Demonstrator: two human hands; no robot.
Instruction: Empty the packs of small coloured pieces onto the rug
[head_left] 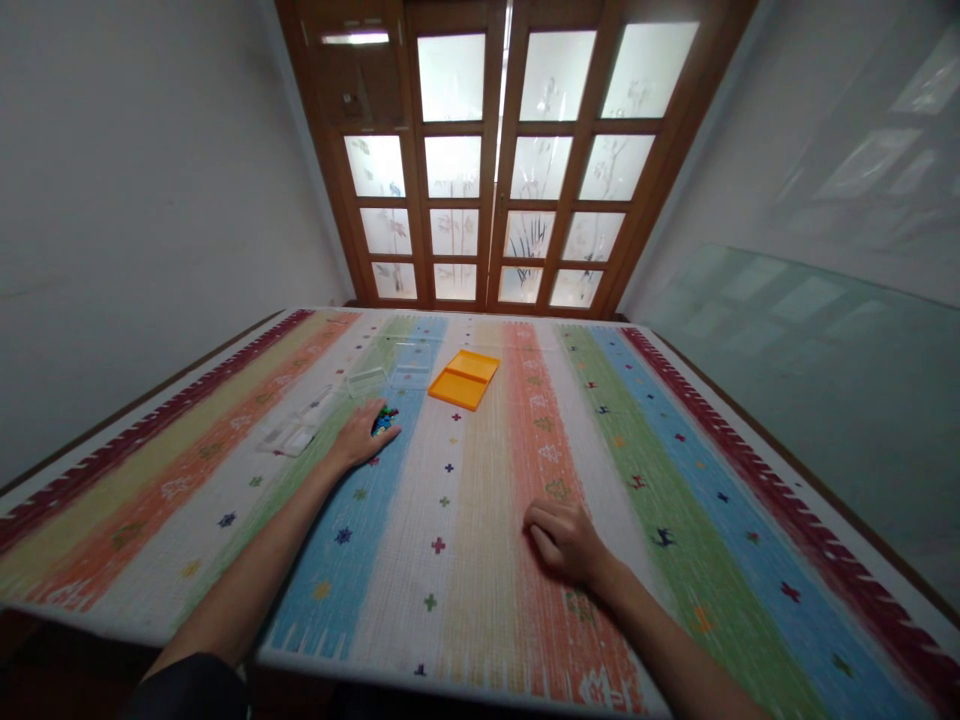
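Note:
My left hand lies on the striped tablecloth, left of the middle. Its fingers and thumb are apart, curved around a small heap of coloured pieces, mostly blue and green with some red. The heap rests on the cloth between thumb and fingers; the pieces are too small to name, and the hand partly hides them. Nearer to me on the right, my right hand rests on the orange stripe with its fingers curled closed. Nothing shows in it. An orange plastic case lies spread open beyond both hands.
Clear plastic boxes stand just beyond my left hand. Another clear plastic container with a whitish part lies to its left. Walls flank the table, with a glass panel at the right. Wooden doors close off the far end.

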